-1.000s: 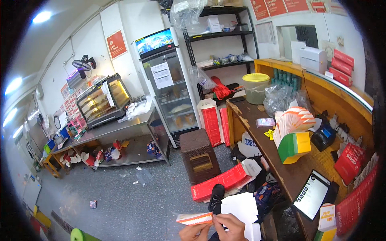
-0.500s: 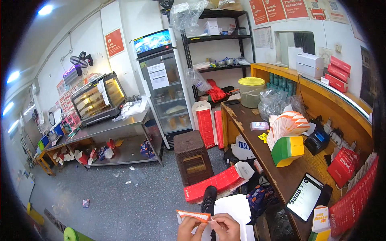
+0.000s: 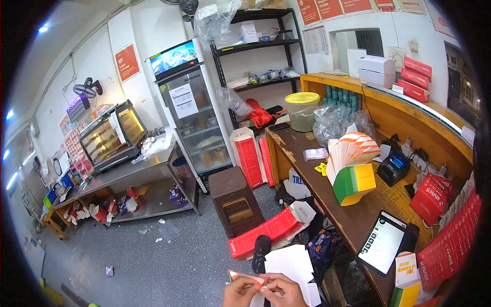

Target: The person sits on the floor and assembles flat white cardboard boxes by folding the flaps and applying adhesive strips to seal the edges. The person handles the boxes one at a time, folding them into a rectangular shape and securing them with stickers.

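Observation:
Low in the head view, both hands meet on a small orange-and-white folded paper piece. My left hand pinches its lower side, and my right hand pinches its right end with thumb and fingers. The paper's far corner sticks up past my left fingertips; part of it is hidden by the fingers. Just beyond my right hand lie opened white cartons. On the counter to the right, a fanned stack of orange-and-white paper pieces stands in a green-and-yellow box.
A dark shoe rests by a bundle of red cartons, with a brown stool behind. The wooden counter carries a tablet, a black device and a yellow-lidded tub. A glass-door fridge stands beyond.
The view has shifted, so the surroundings sit further left and slightly higher. Both hands stay on the paper piece, which now looks folded to a narrower, pointed shape.

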### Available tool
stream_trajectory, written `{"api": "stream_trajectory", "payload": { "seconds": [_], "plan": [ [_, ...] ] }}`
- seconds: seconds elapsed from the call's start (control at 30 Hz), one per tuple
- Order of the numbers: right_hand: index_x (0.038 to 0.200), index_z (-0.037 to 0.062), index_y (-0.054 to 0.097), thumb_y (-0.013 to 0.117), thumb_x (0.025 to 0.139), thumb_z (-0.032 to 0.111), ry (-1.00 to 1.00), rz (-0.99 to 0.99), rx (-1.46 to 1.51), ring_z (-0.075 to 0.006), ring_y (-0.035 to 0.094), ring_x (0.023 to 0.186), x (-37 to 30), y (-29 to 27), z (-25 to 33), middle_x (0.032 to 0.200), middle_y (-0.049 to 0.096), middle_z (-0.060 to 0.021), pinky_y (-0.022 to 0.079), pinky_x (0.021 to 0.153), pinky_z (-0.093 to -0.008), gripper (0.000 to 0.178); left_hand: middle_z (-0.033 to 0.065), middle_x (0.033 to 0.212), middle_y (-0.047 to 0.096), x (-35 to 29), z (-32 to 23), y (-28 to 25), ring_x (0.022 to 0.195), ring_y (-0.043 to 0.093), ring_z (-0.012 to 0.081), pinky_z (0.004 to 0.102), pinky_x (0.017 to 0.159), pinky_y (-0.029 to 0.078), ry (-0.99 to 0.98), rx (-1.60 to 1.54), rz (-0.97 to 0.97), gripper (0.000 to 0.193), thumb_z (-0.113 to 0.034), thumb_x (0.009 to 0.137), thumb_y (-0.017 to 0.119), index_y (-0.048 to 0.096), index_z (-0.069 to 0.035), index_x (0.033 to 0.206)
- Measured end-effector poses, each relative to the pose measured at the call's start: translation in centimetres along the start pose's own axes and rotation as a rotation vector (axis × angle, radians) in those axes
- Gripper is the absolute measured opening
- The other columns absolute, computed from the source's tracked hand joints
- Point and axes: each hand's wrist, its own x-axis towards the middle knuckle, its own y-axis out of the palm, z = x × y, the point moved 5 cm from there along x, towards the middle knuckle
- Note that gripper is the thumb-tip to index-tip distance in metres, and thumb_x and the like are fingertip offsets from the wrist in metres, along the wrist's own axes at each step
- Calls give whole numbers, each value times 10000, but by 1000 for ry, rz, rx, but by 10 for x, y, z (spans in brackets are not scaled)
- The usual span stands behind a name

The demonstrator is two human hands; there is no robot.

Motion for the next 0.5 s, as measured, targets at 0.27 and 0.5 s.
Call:
{"api": "stream_trajectory", "payload": {
  "seconds": [0.27, 0.5],
  "plan": [
    [1015, -18, 686, 694, 960, 75, -75, 12, -137, -214, 670, 1060, -1, -3, -2, 1248, 649, -153, 577, 867, -345, 108, 50, 950, 714, -1, 20, -2, 875, 648, 125, 284, 811, 523, -155, -55, 49, 77, -48, 967, 686, 710, 5, 1018],
    [985, -24, 711, 742, 918, 42, -81, -72, -138, -219, 688, 1045, 2, 8, -1, 1196, 682, -150, 597, 815, -332, 98, 47, 975, 706, -9, 34, -1, 880, 637, 123, 294, 813, 514, -100, -12, -134, 108, -52, 982, 665, 695, 0, 1072]
  ]
}}
